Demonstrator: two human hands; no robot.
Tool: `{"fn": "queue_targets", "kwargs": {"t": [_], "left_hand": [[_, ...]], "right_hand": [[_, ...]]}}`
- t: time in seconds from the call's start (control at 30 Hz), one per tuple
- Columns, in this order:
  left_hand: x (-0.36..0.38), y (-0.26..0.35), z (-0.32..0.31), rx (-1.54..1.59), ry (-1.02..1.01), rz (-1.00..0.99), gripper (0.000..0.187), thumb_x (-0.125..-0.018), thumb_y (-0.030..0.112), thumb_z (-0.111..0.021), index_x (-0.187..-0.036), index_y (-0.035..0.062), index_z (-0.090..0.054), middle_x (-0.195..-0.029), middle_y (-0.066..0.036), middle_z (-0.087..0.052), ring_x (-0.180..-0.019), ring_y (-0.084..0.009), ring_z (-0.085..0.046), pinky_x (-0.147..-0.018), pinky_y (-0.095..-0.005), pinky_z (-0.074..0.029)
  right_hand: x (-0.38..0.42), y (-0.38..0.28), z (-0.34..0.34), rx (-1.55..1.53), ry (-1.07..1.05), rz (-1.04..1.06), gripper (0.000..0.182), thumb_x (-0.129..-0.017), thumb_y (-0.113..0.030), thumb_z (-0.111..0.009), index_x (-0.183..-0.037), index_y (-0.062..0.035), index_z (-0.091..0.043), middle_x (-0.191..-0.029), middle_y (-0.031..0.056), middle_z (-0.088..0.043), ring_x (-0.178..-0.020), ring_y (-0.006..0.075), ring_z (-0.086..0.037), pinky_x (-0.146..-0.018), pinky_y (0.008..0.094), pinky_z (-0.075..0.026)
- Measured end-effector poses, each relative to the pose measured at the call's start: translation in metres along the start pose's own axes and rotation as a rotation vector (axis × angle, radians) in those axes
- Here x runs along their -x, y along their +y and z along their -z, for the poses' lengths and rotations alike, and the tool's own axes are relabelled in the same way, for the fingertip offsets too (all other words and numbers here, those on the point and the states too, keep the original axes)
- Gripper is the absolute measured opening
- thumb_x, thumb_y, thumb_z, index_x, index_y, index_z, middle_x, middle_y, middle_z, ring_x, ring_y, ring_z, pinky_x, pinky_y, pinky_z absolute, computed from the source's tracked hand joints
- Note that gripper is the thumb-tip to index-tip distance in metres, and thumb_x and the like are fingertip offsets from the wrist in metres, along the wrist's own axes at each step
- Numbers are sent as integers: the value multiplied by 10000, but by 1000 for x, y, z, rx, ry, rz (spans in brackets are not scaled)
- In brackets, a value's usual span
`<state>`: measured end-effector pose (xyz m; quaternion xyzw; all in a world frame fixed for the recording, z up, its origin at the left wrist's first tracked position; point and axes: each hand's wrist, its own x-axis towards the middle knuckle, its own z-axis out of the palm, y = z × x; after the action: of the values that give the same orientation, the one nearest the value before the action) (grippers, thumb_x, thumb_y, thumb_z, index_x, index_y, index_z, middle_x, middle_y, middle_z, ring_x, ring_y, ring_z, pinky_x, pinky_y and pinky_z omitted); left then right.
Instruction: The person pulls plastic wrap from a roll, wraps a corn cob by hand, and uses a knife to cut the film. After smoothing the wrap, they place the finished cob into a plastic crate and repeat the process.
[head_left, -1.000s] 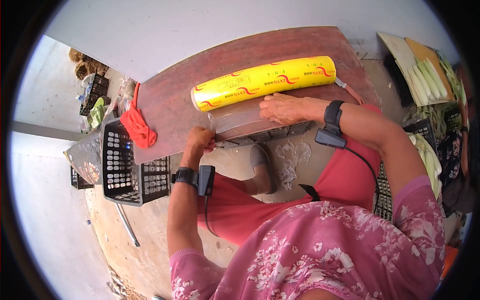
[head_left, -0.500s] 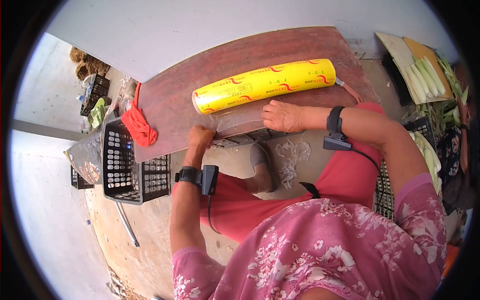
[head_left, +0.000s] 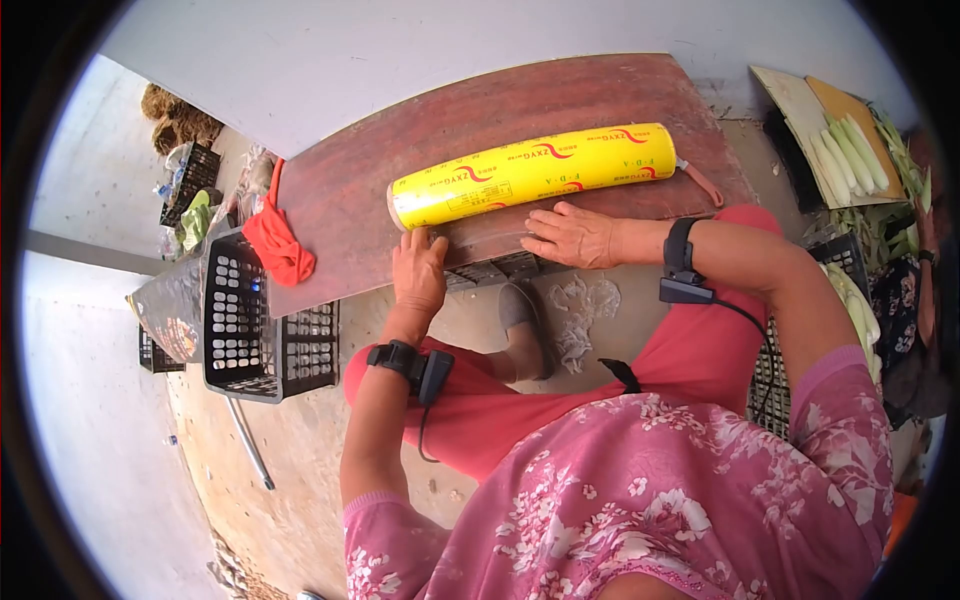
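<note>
A yellow roll of cling film (head_left: 535, 172) with red and green print lies across the reddish wooden table (head_left: 350, 190). A clear strip of film (head_left: 485, 238) stretches along the table's front edge, between my hands. My left hand (head_left: 420, 268) rests at that edge just below the roll's left end, fingers stretched forward and thumb apart. My right hand (head_left: 572, 234) lies palm down over the film near the edge, fingers spread. Neither hand visibly grips anything; what lies under the palms is hidden.
A red cloth or bag (head_left: 278, 245) hangs at the table's left corner, above a black plastic crate (head_left: 240, 385). A pinkish-brown handle (head_left: 703, 184) pokes out past the roll's right end. Pale stalks (head_left: 855, 155) lie on a board at right. Crumpled clear film (head_left: 577, 345) is on the floor.
My left hand has gone from a closed pinch at the edge to stretched fingers, moving slightly right and forward. My right hand's fingers have uncurled and spread. The roll has turned, its print shifted.
</note>
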<state>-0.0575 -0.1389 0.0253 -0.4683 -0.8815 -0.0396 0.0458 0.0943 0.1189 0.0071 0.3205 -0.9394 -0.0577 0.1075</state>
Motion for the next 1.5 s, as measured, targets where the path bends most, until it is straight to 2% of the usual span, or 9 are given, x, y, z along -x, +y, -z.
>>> {"fn": "queue_targets", "kwargs": {"t": [0.1, 0.2, 0.43, 0.47, 0.57, 0.6, 0.73, 1.03, 1.5], "left_hand": [[1, -10, -14, -77, 165, -312, 235, -802, 70, -552, -1014, 21, -639, -1171, -143, -558, -1137, -311, -519, -920, -383, -444], [8, -12, -28, -84, 98, -282, 300, -809, 76, -540, -1068, -62, -603, -1199, -163, -553, -1150, -315, -512, -931, -390, -446], [26, 1, -38, -80, 78, -126, 438, -787, 55, -558, -1198, -87, -513, -1285, -220, -503, -1196, -359, -482, -956, -413, -434], [24, 3, -39, -44, -6, -82, 621, -777, 53, -591, -1365, -13, -405, -1301, -247, -480, -1228, -388, -456, -972, -461, -415], [23, 37, -17, -98, -147, 93, 794, -784, 60, -616, -1492, 162, -272, -1338, -289, -435, -1260, -435, -423, -984, -527, -385], [19, 44, -16, -84, -175, 134, 865, -831, 89, -605, -1521, 362, -159, -1373, -351, -372, -1276, -501, -394, -977, -599, -360], [9, 66, -14, -204, -311, 206, 798, -910, 143, -556, -1497, 473, -129, -1389, -422, -304, -1285, -563, -360, -975, -656, -349], [14, 64, -11, -270, -344, 134, 850, -864, 53, -570, -1488, 478, -179, -1406, -419, -275, -1301, -557, -338, -966, -646, -362], [-2, 70, -5, -297, -437, 155, 884, -846, 39, -585, -1487, 485, -171, -1357, -430, -336, -1211, -542, -450, -898, -612, -437]], "right_hand": [[5, 0, -1, 30, -30, 15, 452, -865, -154, -514, -1301, -42, -468, -1270, 181, -482, -1225, 284, -440, -885, 407, -379], [10, -2, -4, 8, -123, -4, 466, -876, -155, -506, -1326, -44, -456, -1388, 213, -420, -1332, 310, -372, -935, 444, -367], [17, -4, 3, -16, -147, 4, 434, -887, -142, -500, -1316, -84, -473, -1375, 180, -417, -1326, 289, -368, -958, 481, -351], [17, -6, 4, -35, -155, -1, 427, -886, -144, -502, -1309, -93, -478, -1368, 175, -417, -1324, 287, -367, -956, 480, -353], [14, -4, 6, -59, -171, -9, 427, -882, -138, -502, -1308, -121, -485, -1373, 173, -417, -1324, 288, -367, -946, 473, -354], [15, -5, 7, -62, -178, -7, 441, -879, -129, -496, -1320, -131, -484, -1390, 182, -414, -1329, 294, -369, -939, 467, -351], [17, -5, 5, -54, -143, -2, 418, -874, -141, -510, -1291, -157, -506, -1403, 190, -411, -1333, 298, -367, -911, 467, -355], [22, -3, 2, -97, -114, 3, 144, -850, -185, -563, -978, -133, -605, -1376, 136, -422, -1312, 279, -369, -888, 501, -371], [21, -1, 8, -222, -167, -14, 142, -863, -165, -537, -948, -76, -608, -1404, 169, -430, -1368, 289, -346, -979, 512, -334]]}}
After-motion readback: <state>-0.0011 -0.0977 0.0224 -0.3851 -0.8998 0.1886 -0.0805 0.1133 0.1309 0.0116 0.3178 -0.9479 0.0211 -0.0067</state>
